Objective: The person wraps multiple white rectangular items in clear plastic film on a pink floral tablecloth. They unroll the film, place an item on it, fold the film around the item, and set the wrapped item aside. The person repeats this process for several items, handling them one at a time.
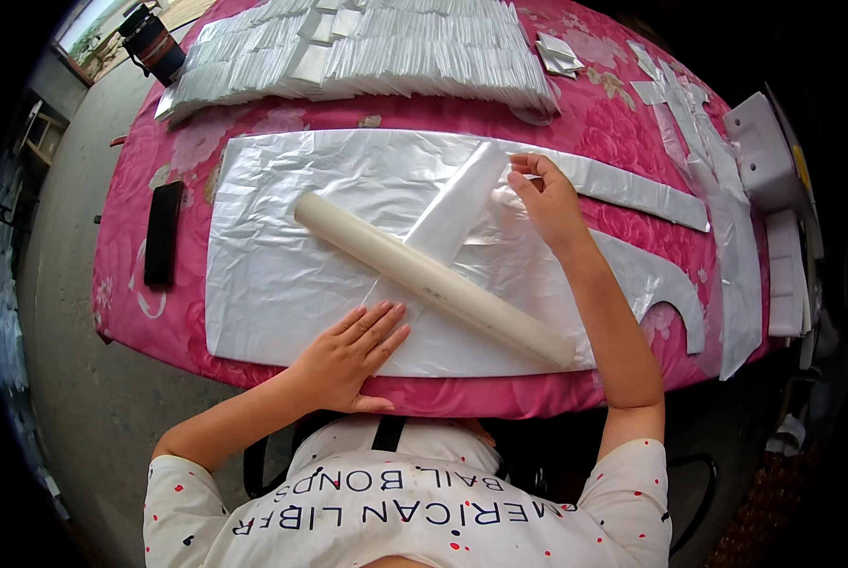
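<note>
A stack of white plastic carrier bags [272, 284] lies flat before me, its handle strips [632, 189] pointing right. Across it slants a cream-coloured tube [424, 275], its lower end near the front right. A folded strip of thin plastic film [457, 204] runs up from under the tube toward the stack's far edge. My left hand [353, 355] rests flat on the bags by the front edge, fingers stretched out below the tube. Beside the upper end of the folded strip is my right hand [545, 201], fingers loosely bent, thumb apart from them, with nothing visible between.
Rows of folded white plastic packets [348, 62] fill the table's far side, with a small loose pile [558, 55] to their right. A dark flask [152, 44] stands far left, a black phone [163, 234] nearer. Plastic scraps [736, 256] and a white box [760, 147] are at right.
</note>
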### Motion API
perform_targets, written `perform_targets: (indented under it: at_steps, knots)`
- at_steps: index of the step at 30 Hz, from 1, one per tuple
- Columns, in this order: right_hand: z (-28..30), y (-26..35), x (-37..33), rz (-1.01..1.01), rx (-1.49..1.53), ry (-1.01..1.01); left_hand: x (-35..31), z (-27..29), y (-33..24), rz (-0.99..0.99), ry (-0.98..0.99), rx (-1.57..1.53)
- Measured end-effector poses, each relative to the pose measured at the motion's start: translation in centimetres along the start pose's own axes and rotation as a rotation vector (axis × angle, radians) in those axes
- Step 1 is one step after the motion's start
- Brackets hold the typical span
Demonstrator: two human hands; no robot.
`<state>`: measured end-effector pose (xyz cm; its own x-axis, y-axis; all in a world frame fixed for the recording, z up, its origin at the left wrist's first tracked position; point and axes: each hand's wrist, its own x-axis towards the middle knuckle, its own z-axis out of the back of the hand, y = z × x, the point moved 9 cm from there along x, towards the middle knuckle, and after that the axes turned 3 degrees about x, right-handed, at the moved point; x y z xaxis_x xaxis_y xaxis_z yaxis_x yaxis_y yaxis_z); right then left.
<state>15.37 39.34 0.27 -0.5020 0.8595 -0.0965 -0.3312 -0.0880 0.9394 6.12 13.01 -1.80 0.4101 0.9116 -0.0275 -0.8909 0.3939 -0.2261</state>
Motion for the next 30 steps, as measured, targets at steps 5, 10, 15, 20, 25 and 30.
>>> perform_targets:
  at_steps: [5, 10, 15, 20, 25, 30]
  knots:
    - [-7.6, 5.0, -13.5, 0.565, -0.595, 0.2, 0.2, -1.4, -3.5, 0.148, -0.111, 0.043]
    - [-4.9, 2.9, -14.3, 0.504, -0.805, 0.096, 0.3, -1.9, -4.5, 0.214, -0.158, 0.076]
    - [6.5, -1.0, -11.5, 0.312, -0.846, -0.237, 0.5, -1.2, -4.5, 0.094, -0.125, -0.095]
    - [6.5, 1.1, -12.8, 0.286, -0.553, -0.145, 0.5, 0.2, -4.1, -0.156, -0.084, -0.074]
    - [-3.5, 4.0, -16.1, 0.569, -0.67, 0.249, 0.9, -2.0, -5.5, -0.073, -0.065, 0.044]
    - [-8.0, 4.3, -15.8, 0.764, -0.749, 0.301, 0.4, -3.3, -7.6, 0.002, -0.157, 0.233]
